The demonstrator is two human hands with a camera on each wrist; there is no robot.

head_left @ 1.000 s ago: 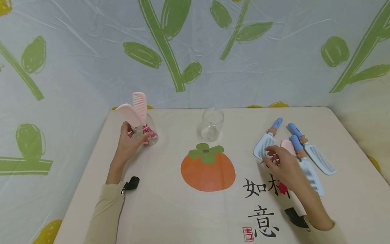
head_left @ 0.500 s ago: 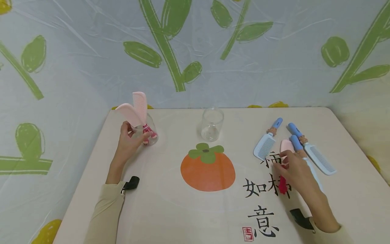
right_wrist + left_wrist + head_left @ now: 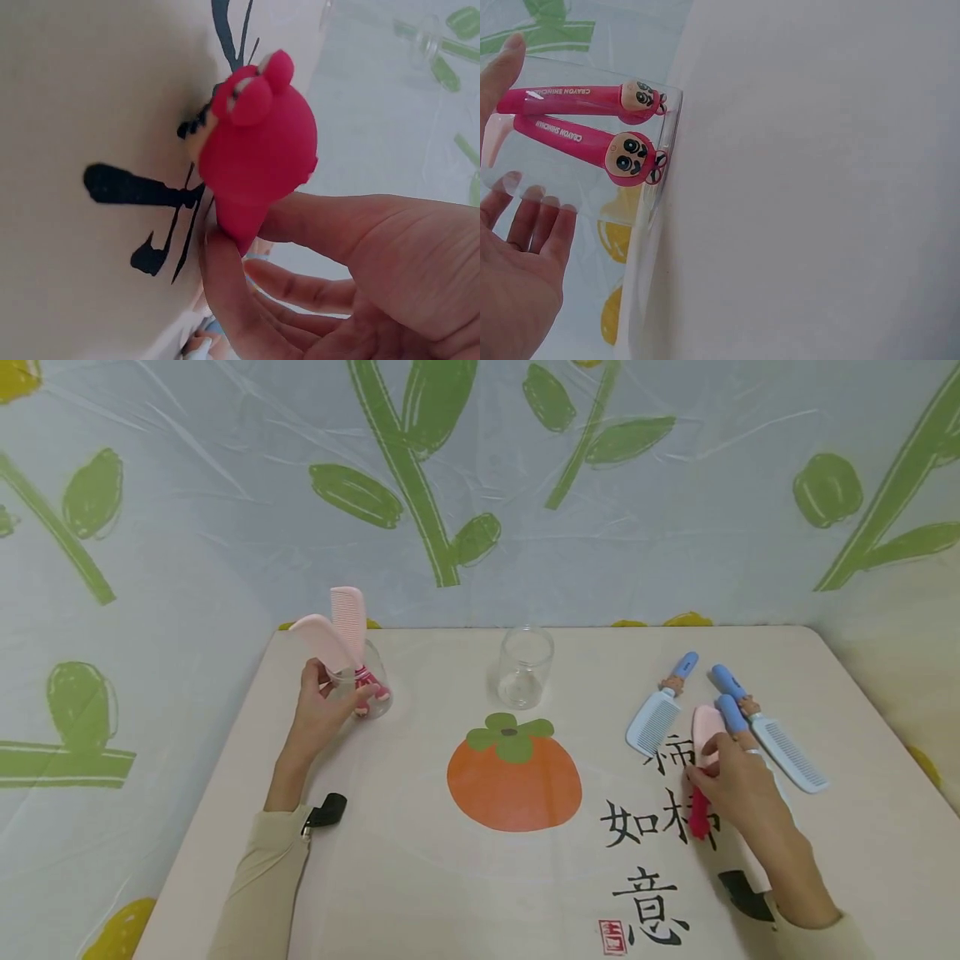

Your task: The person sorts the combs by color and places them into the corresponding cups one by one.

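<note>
At the table's far left my left hand [image 3: 318, 714] grips a clear jar [image 3: 585, 180], fingers and thumb on opposite sides of its wall. Two pink combs [image 3: 348, 614] stand in that jar, teeth end up. Their dark pink cartoon-head handles [image 3: 566, 140] show through the side, heads down at the jar's bottom. On the right, my right hand [image 3: 742, 789] pinches a third pink comb [image 3: 707, 725] by its red-pink handle between thumb and fingers. The rounded cartoon head [image 3: 262, 142] of this handle points towards me, close over the printed characters; part of the comb is hidden behind the fingers.
Three light-blue combs with bear figures lie around the right hand: one left [image 3: 654, 722], one under the hand [image 3: 733, 714], one farther right [image 3: 787, 750]. Another clear jar [image 3: 525, 668] stands at the back middle, behind a printed persimmon [image 3: 513, 785] on the tabletop.
My right hand has come down and a little right from beside the left blue comb and now pinches the pink comb's handle. The left hand and its jar have stayed put.
</note>
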